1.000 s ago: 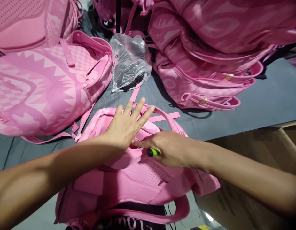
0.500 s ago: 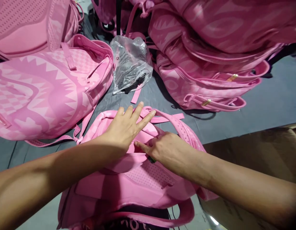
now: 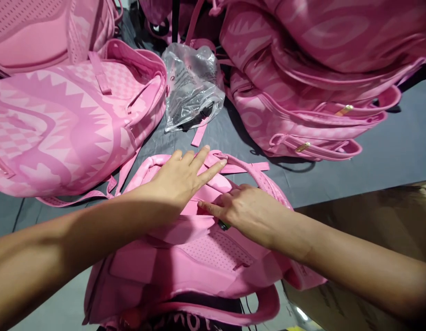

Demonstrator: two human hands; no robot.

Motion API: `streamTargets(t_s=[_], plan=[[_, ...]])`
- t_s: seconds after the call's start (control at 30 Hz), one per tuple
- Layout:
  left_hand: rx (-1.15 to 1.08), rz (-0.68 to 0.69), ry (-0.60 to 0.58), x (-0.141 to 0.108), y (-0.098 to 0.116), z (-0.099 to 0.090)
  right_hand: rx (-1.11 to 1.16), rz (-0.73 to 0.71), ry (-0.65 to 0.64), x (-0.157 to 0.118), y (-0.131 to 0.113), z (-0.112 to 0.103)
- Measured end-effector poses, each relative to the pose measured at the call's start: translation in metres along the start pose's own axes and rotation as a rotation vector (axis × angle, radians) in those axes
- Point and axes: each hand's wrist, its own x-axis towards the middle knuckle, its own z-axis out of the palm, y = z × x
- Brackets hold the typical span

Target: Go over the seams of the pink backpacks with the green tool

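A pink backpack (image 3: pixel 144 271) lies in front of me with its dotted back panel upward. My left hand (image 3: pixel 180 181) rests on its upper part, palm down, fingers spread. Beside it, my right hand (image 3: pixel 242 209) is closed at a fold near the strap, with the thumb pointing left. Its other fingertips are curled out of sight, so what they may hold is hidden. A small dark and green item (image 3: pixel 224 225) shows just under the right hand.
A shark-patterned pink backpack (image 3: pixel 71 124) lies at the left, and stacked pink backpacks (image 3: pixel 289 105) at the right. Between them is a clear plastic bag (image 3: pixel 192 82) with black pieces inside. Cardboard (image 3: pixel 371 230) stands at the lower right beside the grey tabletop (image 3: pixel 323 179).
The view has shifted slightly. My right thumb has lifted a little off the fold, and more of the dark and green item shows. My left hand keeps its place on the backpack.
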Motion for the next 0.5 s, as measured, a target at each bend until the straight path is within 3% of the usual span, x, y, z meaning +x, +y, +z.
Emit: streamTargets(t_s=[0.13,0.33,0.5], plan=[[0.037,-0.051,-0.059,-0.010,-0.004,-0.004,-0.040,-0.004,0.042,-0.002,-0.003,0.001],[0.048,-0.099,0.099,-0.017,0.003,0.007,-0.016,0.011,0.038,-0.005,-0.003,0.002],[0.069,-0.179,0.130,-0.019,0.003,0.013,0.050,-0.026,0.015,0.002,-0.001,-0.003]])
